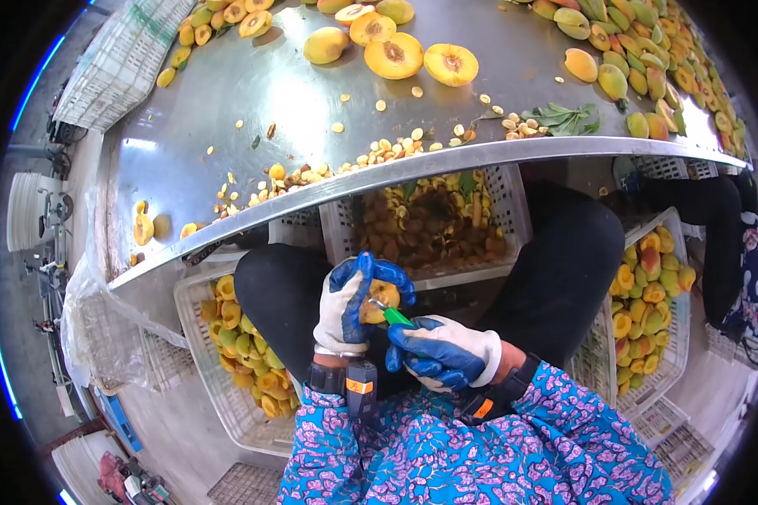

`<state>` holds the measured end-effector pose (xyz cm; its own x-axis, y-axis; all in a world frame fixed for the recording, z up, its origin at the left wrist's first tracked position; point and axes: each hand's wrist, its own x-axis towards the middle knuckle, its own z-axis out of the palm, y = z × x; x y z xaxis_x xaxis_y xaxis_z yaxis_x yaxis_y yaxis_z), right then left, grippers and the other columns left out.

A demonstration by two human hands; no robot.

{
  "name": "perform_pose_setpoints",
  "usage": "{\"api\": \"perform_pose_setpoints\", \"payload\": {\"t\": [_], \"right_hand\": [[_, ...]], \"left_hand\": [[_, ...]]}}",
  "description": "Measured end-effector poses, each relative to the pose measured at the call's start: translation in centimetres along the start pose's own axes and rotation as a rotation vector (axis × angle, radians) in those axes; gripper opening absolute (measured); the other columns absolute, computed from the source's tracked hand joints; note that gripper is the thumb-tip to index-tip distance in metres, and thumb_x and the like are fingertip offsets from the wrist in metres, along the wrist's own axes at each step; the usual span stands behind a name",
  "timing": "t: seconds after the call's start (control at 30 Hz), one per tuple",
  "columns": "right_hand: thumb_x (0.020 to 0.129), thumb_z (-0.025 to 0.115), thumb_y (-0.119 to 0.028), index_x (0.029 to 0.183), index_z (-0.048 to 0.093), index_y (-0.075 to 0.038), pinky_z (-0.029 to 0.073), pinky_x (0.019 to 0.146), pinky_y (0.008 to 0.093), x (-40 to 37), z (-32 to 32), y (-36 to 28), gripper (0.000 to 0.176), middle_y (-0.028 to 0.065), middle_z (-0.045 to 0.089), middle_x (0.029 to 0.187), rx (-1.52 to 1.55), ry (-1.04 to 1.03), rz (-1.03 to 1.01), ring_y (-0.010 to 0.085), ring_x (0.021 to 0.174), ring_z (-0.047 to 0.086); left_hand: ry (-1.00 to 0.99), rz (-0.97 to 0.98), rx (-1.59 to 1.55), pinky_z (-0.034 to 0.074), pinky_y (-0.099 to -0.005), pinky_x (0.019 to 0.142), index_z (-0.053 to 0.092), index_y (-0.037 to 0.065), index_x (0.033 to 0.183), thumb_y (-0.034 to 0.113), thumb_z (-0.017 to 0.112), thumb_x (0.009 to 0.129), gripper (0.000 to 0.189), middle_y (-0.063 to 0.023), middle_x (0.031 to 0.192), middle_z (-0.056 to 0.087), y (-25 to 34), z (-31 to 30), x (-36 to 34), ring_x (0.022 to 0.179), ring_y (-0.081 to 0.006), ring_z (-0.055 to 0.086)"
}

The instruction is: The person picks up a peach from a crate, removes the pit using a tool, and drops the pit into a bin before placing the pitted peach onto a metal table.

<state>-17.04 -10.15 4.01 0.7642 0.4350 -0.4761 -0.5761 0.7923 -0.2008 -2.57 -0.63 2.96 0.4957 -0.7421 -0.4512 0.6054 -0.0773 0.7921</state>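
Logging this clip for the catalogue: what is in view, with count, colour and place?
steel table: one, grey, across the top
peach halves: many, yellow-orange, on the table's far side
pits: many, tan, along the table's near edge
leaves: one sprig, green, table's right
middle crate: one, white, under the table, holds brown scraps
left crate: one, white, holds yellow pieces
right crate: one, white, holds yellow-red peaches
peach: one, orange, in the left hand
green-handled tool: one, against the peach
left hand: blue-white glove, fingers around the peach
right hand: blue-white glove, grips the tool
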Motion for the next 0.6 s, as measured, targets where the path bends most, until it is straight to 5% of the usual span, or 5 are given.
{"api": "perform_pose_setpoints", "payload": {"t": [0.27,0.37,0.5,0.6], "right_hand": [[0.097,0.038,-0.036,0.099,0.053,0.001,0.032,0.035,0.0228,0.4,-1.7,1.1,0.04,-0.0005,0.045,0.06,0.512,-0.331,0.099,0.0069,0.038,0.037],[0.096,0.039,-0.037,0.1,0.053,0.0,0.031,0.035,0.0223,1.2,-2.6,2.1,0.04,-0.0006,0.045,0.061,0.526,-0.416,0.038,0.0069,0.039,0.037],[0.097,0.034,-0.038,0.101,0.053,-0.003,0.031,0.037,0.0212,0.6,-3.2,1.9,0.04,-0.002,0.043,0.06,0.208,-0.202,0.124,0.0071,0.041,0.039],[0.097,0.028,-0.04,0.102,0.053,-0.005,0.033,0.04,0.0215,1.8,-4.7,2.9,0.043,-0.0021,0.045,0.064,0.637,-0.696,0.232,0.0076,0.047,0.041]], "left_hand": [[-0.088,-0.002,-0.025,0.051,-0.0319,0.058,0.062,-0.004,0.08,0.032,0.056,0.09,0.038,-0.0156,0.072,0.063,0.2,0.1,0.2,0.062,-0.0227,0.062],[-0.059,-0.041,-0.032,0.05,-0.0314,0.058,0.061,-0.004,0.081,0.03,0.056,0.09,0.035,-0.0146,0.072,0.063,-0.2,0.1,0.4,0.062,-0.0222,0.061],[0.016,-0.127,0.133,0.05,-0.0307,0.059,0.061,-0.003,0.083,0.024,0.058,0.089,0.027,-0.0127,0.072,0.063,-1.0,-0.6,0.7,0.062,-0.0212,0.061],[-0.007,-0.198,-0.008,0.05,-0.0317,0.059,0.06,-0.001,0.084,0.02,0.063,0.085,0.021,-0.0117,0.073,0.064,-2.6,-2.3,1.2,0.063,-0.0208,0.062]]}}
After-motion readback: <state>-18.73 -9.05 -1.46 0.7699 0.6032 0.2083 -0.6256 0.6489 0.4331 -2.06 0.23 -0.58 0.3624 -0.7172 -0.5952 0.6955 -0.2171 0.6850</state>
